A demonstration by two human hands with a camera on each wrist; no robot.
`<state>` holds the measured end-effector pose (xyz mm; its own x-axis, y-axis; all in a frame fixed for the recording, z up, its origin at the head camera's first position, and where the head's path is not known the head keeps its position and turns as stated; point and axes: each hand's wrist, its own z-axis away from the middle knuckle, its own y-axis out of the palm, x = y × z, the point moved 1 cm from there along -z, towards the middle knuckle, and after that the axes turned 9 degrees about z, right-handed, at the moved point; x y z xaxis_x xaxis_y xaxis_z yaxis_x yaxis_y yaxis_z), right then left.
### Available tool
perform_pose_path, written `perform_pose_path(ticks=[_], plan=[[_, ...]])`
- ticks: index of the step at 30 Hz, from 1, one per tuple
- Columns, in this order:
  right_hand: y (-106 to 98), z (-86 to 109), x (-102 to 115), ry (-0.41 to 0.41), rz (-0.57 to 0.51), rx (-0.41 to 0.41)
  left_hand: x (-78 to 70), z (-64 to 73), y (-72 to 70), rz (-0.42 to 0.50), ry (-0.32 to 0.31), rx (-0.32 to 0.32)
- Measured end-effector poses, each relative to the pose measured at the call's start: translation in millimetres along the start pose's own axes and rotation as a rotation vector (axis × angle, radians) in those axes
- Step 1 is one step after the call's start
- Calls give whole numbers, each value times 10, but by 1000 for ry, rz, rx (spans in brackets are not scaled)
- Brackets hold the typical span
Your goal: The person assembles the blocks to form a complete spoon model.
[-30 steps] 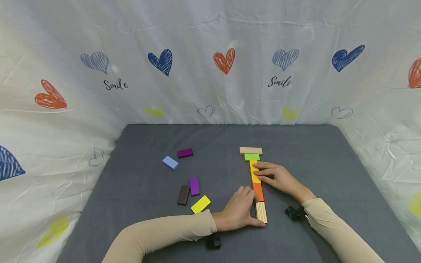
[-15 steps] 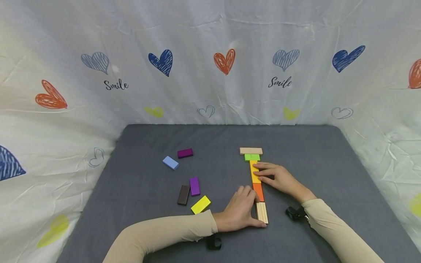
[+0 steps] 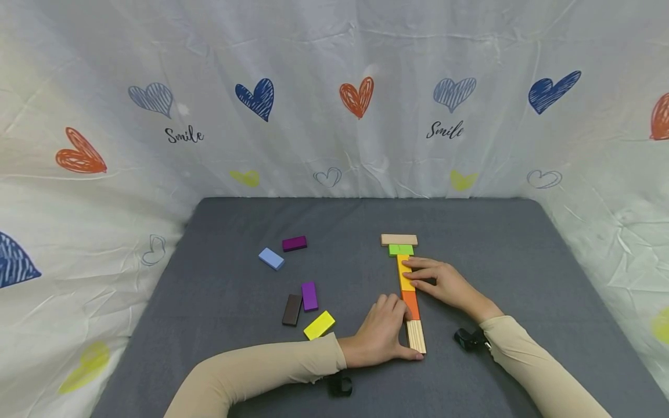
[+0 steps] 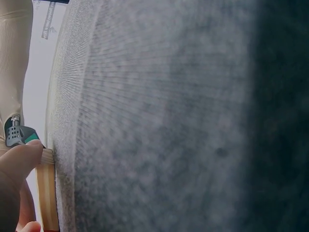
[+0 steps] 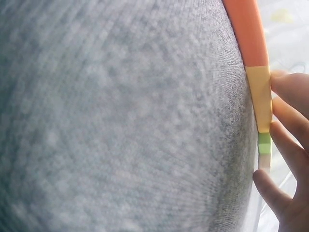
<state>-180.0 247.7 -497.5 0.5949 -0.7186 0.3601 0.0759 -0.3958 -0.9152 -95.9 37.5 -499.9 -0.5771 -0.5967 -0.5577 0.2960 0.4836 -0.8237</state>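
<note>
A straight row of flat blocks runs away from me: a plain wood block point(image 3: 416, 337) nearest, then an orange block point(image 3: 411, 305), a yellow-orange block point(image 3: 405, 267), light green blocks point(image 3: 400, 250) and a crosswise beige block point(image 3: 399, 240). My left hand point(image 3: 380, 334) holds the plain wood block, thumb at its near end and fingers by the orange joint. In the left wrist view the thumb point(image 4: 24, 157) lies over that block's end point(image 4: 46, 193). Fingertips of my right hand point(image 3: 444, 283) rest on the yellow-orange block, fingers extended; the right wrist view shows them along its edge point(image 5: 260, 96).
Loose blocks lie left of the row: bright yellow point(image 3: 319, 325), purple point(image 3: 309, 296), dark brown point(image 3: 291, 310), light blue point(image 3: 271, 259) and dark purple point(image 3: 294, 244). The grey table point(image 3: 235, 220) ends at a white heart-print curtain point(image 3: 303, 145).
The plain wood block has shifted very slightly away from me, toward the orange one. Both hands keep nearly the same places.
</note>
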Motion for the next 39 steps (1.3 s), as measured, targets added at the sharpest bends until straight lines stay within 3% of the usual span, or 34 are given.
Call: perform_pose_path(ticks=[10,18,24,30,35,39], plan=[[-8,13,9,-8,-1,-18,0,-9,-47,57,-9,14],[-4,13,14,-11,-1,-20,163,-45,-359,247,-16,-94],[-2,6,8,-6,-3,-8,524,-51,-785,400,-51,-298],[-9,0,12,-18,0,-10,1050,50,-1198,422,-101,-553],[-9,0,10,-17,4,-6,1520,227,-1418,412,-188,-653],[-14,0,12,-17,4,-2,1769,348,-1503,380,-244,-714]])
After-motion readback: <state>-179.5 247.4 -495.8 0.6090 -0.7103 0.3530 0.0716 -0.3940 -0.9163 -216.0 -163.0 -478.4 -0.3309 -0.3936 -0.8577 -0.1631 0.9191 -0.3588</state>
